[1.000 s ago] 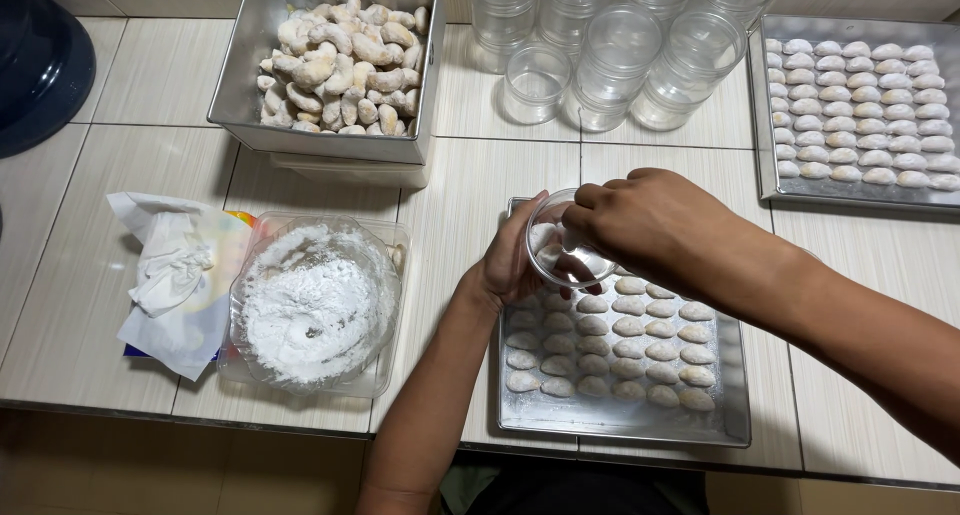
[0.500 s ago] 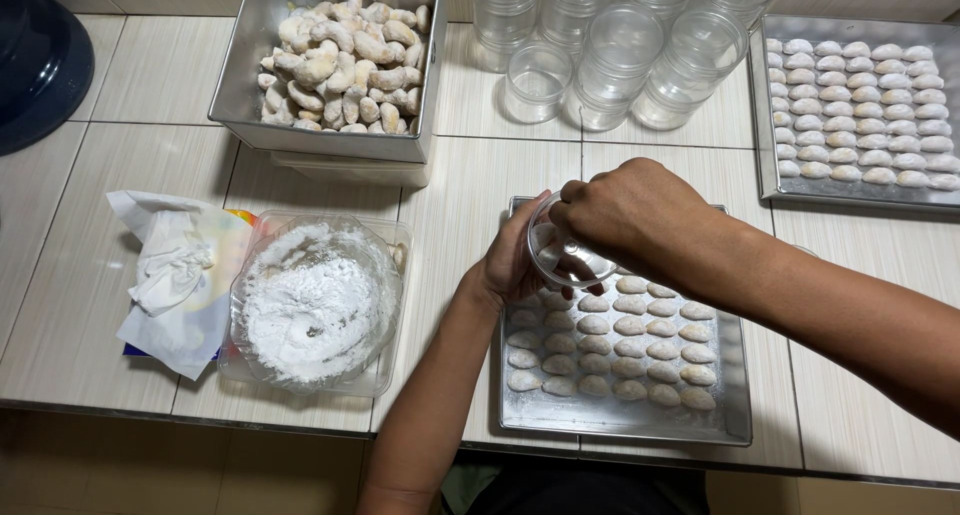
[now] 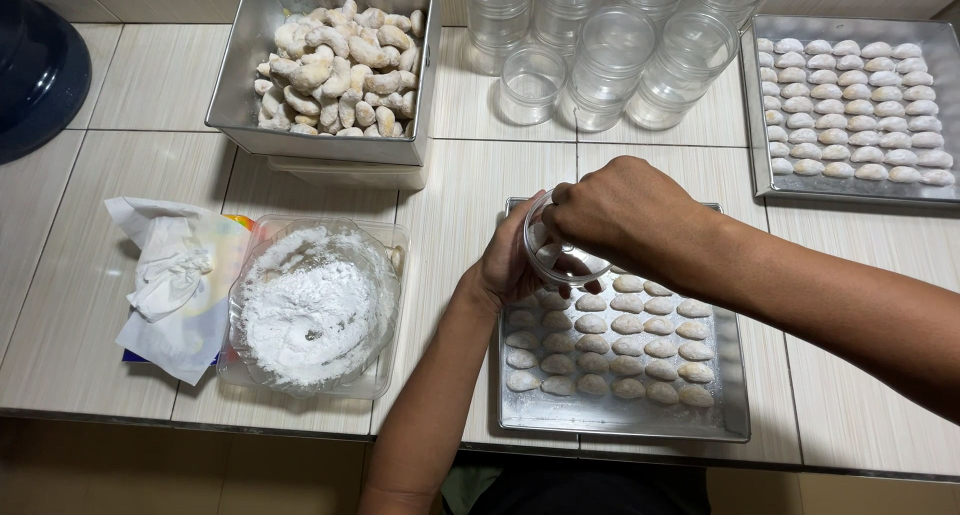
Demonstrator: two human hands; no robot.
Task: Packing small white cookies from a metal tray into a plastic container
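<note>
My left hand [image 3: 515, 263] holds a small clear round plastic jar [image 3: 556, 260], tilted, above the far end of a metal tray [image 3: 735, 415] lined with rows of pale sugar-dusted cookies [image 3: 625, 347]. My right hand [image 3: 612, 213] is over the jar's mouth, its fingers bunched and reaching inside. Whether a cookie is between the fingers is hidden. Both hands hover over the tray's upper left corner.
A clear container of white powdered sugar [image 3: 312, 310] sits to the left, next to a crumpled white plastic bag [image 3: 170, 280]. Behind stand a deep metal pan [image 3: 335, 145] of plain crescent cookies, several empty clear jars [image 3: 600, 50], and another cookie tray [image 3: 850, 110] at right.
Both hands and the jar have barely shifted; my right hand has settled a little lower over the jar's mouth.
</note>
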